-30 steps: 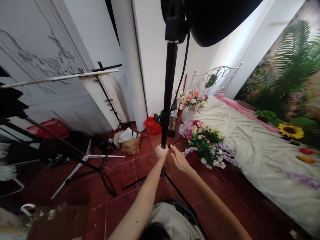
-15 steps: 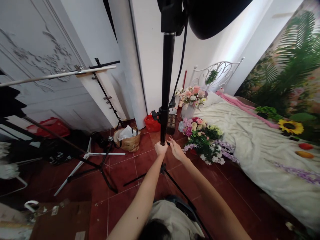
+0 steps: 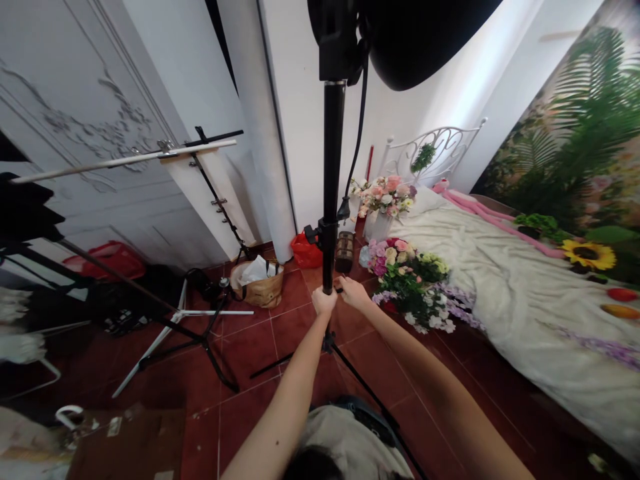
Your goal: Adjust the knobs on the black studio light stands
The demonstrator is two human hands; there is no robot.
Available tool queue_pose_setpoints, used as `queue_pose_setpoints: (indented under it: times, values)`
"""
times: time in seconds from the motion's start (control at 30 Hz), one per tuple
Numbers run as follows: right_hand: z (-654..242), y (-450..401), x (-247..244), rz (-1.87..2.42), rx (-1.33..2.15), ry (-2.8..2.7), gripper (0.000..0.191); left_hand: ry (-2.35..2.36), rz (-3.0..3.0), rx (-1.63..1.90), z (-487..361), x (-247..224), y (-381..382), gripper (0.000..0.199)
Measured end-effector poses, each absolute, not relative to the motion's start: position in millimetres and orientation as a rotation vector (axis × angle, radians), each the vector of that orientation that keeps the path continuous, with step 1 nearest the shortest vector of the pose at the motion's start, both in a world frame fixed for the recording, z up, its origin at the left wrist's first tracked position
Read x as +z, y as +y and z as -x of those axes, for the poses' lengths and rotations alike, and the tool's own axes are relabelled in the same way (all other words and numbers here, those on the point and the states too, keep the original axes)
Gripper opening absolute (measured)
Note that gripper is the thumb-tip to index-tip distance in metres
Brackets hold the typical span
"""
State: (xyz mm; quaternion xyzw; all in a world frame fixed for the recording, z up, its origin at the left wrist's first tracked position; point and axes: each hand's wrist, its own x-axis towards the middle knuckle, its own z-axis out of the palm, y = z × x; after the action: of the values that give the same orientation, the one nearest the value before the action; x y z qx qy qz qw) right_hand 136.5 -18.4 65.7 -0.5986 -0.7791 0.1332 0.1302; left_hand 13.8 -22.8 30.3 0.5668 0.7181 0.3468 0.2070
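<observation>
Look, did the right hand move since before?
Yes. The right hand moved farther from the flower bunch on the floor, in toward the black light stand pole.

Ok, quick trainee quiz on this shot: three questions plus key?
1. Which hand wraps the black metal stand pole: left hand or right hand?
2. True or false: the pink, white and green flower bunch lies on the cream bedspread.
3. Which holds the white paper: A, tan woven bag; B, red plastic bag?

Key: 1 left hand. 2 false, it lies on the red tile floor. 3 A.
</observation>
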Motion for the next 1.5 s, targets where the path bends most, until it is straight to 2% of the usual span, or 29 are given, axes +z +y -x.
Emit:
queue_pose_setpoints:
  times: [0.17,0.3,0.37,0.53,0.8,0.93,1.17,1.37,1.5]
  values:
    - [-150,20,68,1.657,0.911,-2.224,0.045,2.021,-1.59,0.928,-14,32,-24,0.034]
    - [-165,25,52,1.437,1.385,-1.859,0.049,1.994,-1.605,0.94,-13,29,-23,0.036]
    - [-170,16,42,1.315,1.499,-1.681,0.051,1.998,-1.613,0.93,-13,28,-22,0.036]
    - [-161,-14,20,1.213,1.359,-1.341,0.055,1.995,-1.622,0.917,-13,29,-20,0.035]
    - [-122,-15,0,1.296,0.978,-1.073,0.041,1.965,-1.626,0.996,-15,30,-20,0.037]
    - [-117,-6,2,1.349,1.039,-1.077,0.039,1.953,-1.619,1.001,-15,35,-23,0.037]
    - [-120,11,8,1.52,1.11,-1.053,0.02,2.005,-1.522,0.859,-14,46,-30,0.034]
    - [-126,-6,3,1.475,1.108,-1.146,0.027,1.943,-1.588,0.861,-10,41,-29,0.039]
    - [-129,-28,-1,1.299,1.06,-1.301,0.035,1.897,-1.638,0.879,-8,36,-28,0.042]
